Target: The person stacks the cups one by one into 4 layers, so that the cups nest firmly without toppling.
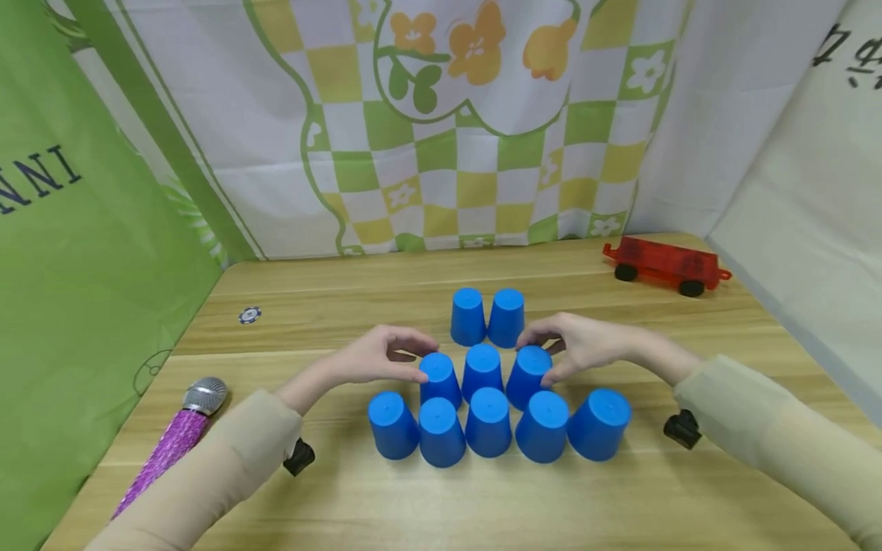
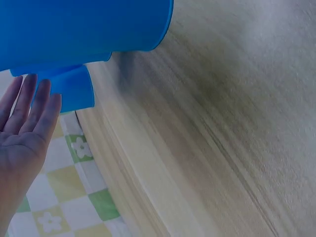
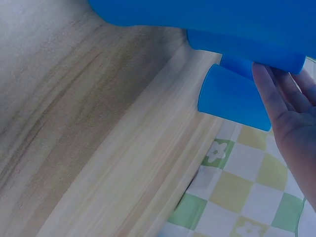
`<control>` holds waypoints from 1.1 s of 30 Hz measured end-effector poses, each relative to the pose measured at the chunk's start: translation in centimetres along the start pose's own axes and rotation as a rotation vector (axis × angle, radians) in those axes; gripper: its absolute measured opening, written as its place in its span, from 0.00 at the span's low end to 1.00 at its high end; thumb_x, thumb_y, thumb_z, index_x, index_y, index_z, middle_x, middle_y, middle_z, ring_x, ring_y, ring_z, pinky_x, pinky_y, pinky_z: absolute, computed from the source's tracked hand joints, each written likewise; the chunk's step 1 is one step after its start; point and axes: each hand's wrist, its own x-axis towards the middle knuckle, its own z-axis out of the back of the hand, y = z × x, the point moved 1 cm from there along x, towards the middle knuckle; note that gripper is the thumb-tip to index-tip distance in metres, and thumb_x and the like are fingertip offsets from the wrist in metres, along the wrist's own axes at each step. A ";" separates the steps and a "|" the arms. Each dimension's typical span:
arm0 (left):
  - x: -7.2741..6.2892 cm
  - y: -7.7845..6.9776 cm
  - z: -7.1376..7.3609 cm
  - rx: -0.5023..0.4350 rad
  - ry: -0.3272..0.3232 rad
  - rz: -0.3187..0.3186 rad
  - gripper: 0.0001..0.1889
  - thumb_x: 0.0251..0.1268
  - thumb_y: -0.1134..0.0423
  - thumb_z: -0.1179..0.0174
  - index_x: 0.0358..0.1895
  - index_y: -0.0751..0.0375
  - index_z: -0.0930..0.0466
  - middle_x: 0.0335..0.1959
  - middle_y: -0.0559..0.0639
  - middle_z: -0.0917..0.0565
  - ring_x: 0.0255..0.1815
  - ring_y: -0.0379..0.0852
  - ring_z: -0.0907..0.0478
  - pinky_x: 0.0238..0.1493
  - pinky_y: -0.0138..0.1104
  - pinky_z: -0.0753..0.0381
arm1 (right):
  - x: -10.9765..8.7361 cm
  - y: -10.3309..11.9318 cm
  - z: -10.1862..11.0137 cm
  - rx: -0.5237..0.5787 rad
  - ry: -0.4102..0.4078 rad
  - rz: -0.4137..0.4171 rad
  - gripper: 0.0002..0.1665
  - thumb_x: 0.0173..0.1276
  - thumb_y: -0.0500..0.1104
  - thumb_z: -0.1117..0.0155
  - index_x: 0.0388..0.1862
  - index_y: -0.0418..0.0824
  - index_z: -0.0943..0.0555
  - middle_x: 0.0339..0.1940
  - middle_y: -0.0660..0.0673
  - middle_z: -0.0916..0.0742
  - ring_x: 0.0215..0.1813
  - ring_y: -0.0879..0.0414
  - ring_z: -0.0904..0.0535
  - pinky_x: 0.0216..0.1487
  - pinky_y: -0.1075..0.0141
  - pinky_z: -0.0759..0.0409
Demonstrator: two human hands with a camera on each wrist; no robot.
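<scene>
Upside-down blue cups stand in three rows on the wooden table. At the left end of the middle row, a cup (image 1: 439,376) has my left hand (image 1: 386,356) beside it, thumb tip at its side, fingers extended behind its top. My right hand (image 1: 582,346) holds the right-end cup (image 1: 527,376) of that row between thumb and fingers. Between these two stands the middle cup (image 1: 482,370). In the left wrist view the fingers (image 2: 37,106) are straight near a cup. The right wrist view has fingers (image 3: 269,91) against a cup's edge.
Several cups form the front row, including a right-end cup (image 1: 599,425); two, among them a cup (image 1: 468,316), stand behind. A pink microphone (image 1: 172,444) lies left. A red toy wagon (image 1: 664,264) stands back right, and a poker chip (image 1: 250,314) back left.
</scene>
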 end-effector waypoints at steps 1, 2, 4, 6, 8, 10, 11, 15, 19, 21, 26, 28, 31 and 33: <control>0.0 0.0 -0.1 0.000 0.004 -0.001 0.28 0.59 0.58 0.35 0.61 0.66 0.29 0.59 0.58 0.23 0.61 0.54 0.26 0.63 0.48 0.27 | 0.0 0.1 0.0 -0.001 -0.001 -0.001 0.31 0.55 0.45 0.28 0.55 0.34 0.26 0.53 0.43 0.18 0.55 0.49 0.22 0.56 0.54 0.20; 0.1 0.1 -0.2 -0.001 0.009 -0.004 0.28 0.59 0.59 0.35 0.61 0.67 0.29 0.59 0.58 0.23 0.61 0.54 0.26 0.63 0.48 0.27 | 0.1 0.1 0.1 -0.001 -0.002 -0.002 0.31 0.55 0.45 0.27 0.55 0.34 0.26 0.53 0.43 0.18 0.55 0.49 0.23 0.56 0.54 0.20; 0.2 0.1 -0.3 0.001 0.018 -0.015 0.27 0.58 0.60 0.35 0.60 0.66 0.28 0.59 0.58 0.23 0.61 0.54 0.26 0.63 0.49 0.28 | 0.1 0.2 0.1 -0.002 -0.004 -0.001 0.31 0.55 0.44 0.27 0.55 0.34 0.26 0.53 0.43 0.18 0.55 0.49 0.23 0.56 0.54 0.20; 0.3 0.1 -0.4 0.007 0.024 -0.029 0.26 0.58 0.61 0.34 0.60 0.64 0.28 0.58 0.58 0.22 0.59 0.53 0.25 0.62 0.49 0.27 | 0.1 0.2 0.1 0.002 -0.007 -0.001 0.31 0.54 0.44 0.27 0.55 0.35 0.26 0.53 0.44 0.18 0.55 0.49 0.23 0.56 0.54 0.20; 0.5 0.2 -0.6 0.014 0.027 -0.036 0.26 0.57 0.62 0.34 0.59 0.63 0.27 0.57 0.58 0.22 0.58 0.52 0.25 0.62 0.48 0.26 | 0.1 0.1 0.1 0.006 -0.010 0.001 0.30 0.55 0.44 0.27 0.54 0.36 0.25 0.52 0.44 0.18 0.55 0.49 0.23 0.56 0.54 0.20; 0.5 0.2 -0.7 0.018 0.028 -0.039 0.25 0.57 0.63 0.34 0.59 0.63 0.27 0.55 0.57 0.21 0.57 0.52 0.24 0.61 0.47 0.25 | 0.1 0.1 0.0 0.011 -0.015 0.000 0.29 0.55 0.45 0.27 0.54 0.37 0.25 0.52 0.44 0.18 0.55 0.50 0.23 0.56 0.55 0.20; 0.6 0.2 -0.7 0.019 0.027 -0.037 0.25 0.57 0.63 0.34 0.59 0.63 0.26 0.55 0.57 0.21 0.57 0.51 0.24 0.61 0.47 0.25 | 0.1 0.0 0.0 0.011 -0.017 0.001 0.29 0.55 0.45 0.27 0.54 0.37 0.25 0.52 0.44 0.18 0.55 0.50 0.22 0.56 0.55 0.20; 0.6 0.2 -0.9 0.016 0.024 -0.034 0.25 0.57 0.63 0.34 0.58 0.62 0.26 0.54 0.57 0.21 0.56 0.51 0.25 0.59 0.44 0.23 | -0.1 -0.1 0.1 -0.004 -0.035 0.006 0.28 0.56 0.46 0.28 0.54 0.37 0.25 0.52 0.43 0.18 0.54 0.49 0.21 0.55 0.55 0.19; 0.6 0.3 -1.1 0.012 0.016 -0.038 0.24 0.57 0.63 0.33 0.58 0.62 0.26 0.55 0.56 0.21 0.56 0.51 0.25 0.56 0.41 0.20 | -0.5 -0.1 0.4 -0.016 -0.064 0.003 0.29 0.56 0.46 0.28 0.54 0.36 0.24 0.51 0.43 0.17 0.53 0.49 0.21 0.54 0.56 0.19; 0.6 0.4 -1.2 0.009 0.010 -0.041 0.24 0.56 0.63 0.33 0.57 0.61 0.26 0.55 0.56 0.21 0.56 0.51 0.25 0.55 0.40 0.20 | -0.6 0.0 0.7 -0.019 -0.076 0.010 0.29 0.56 0.45 0.28 0.55 0.35 0.24 0.50 0.44 0.17 0.53 0.49 0.21 0.54 0.56 0.19; 0.7 0.5 -1.3 0.009 -0.009 -0.030 0.23 0.55 0.63 0.33 0.56 0.59 0.25 0.53 0.53 0.21 0.56 0.49 0.25 0.54 0.38 0.19 | -1.2 -0.2 1.4 -0.025 -0.098 0.026 0.31 0.57 0.45 0.29 0.56 0.32 0.26 0.51 0.42 0.17 0.53 0.49 0.20 0.54 0.57 0.19; 0.7 0.6 -1.3 0.012 -0.013 -0.028 0.23 0.55 0.64 0.32 0.56 0.59 0.25 0.53 0.53 0.21 0.55 0.48 0.25 0.54 0.38 0.19 | -1.5 -0.4 1.7 -0.023 -0.112 0.018 0.32 0.57 0.45 0.29 0.57 0.31 0.26 0.51 0.41 0.17 0.53 0.48 0.21 0.54 0.57 0.19; 0.6 0.6 -1.4 0.015 -0.019 -0.028 0.23 0.55 0.63 0.32 0.56 0.58 0.25 0.53 0.52 0.20 0.55 0.48 0.24 0.54 0.38 0.19 | -2.0 -1.0 2.4 -0.029 -0.147 0.003 0.31 0.57 0.45 0.29 0.56 0.31 0.26 0.51 0.40 0.17 0.53 0.46 0.21 0.53 0.57 0.18; 0.5 0.6 -1.4 0.016 -0.019 -0.026 0.23 0.55 0.63 0.32 0.55 0.58 0.25 0.53 0.52 0.20 0.55 0.48 0.24 0.53 0.38 0.19 | -2.3 -1.5 2.9 -0.040 -0.176 -0.012 0.31 0.58 0.45 0.29 0.56 0.31 0.26 0.50 0.40 0.17 0.52 0.46 0.21 0.52 0.57 0.18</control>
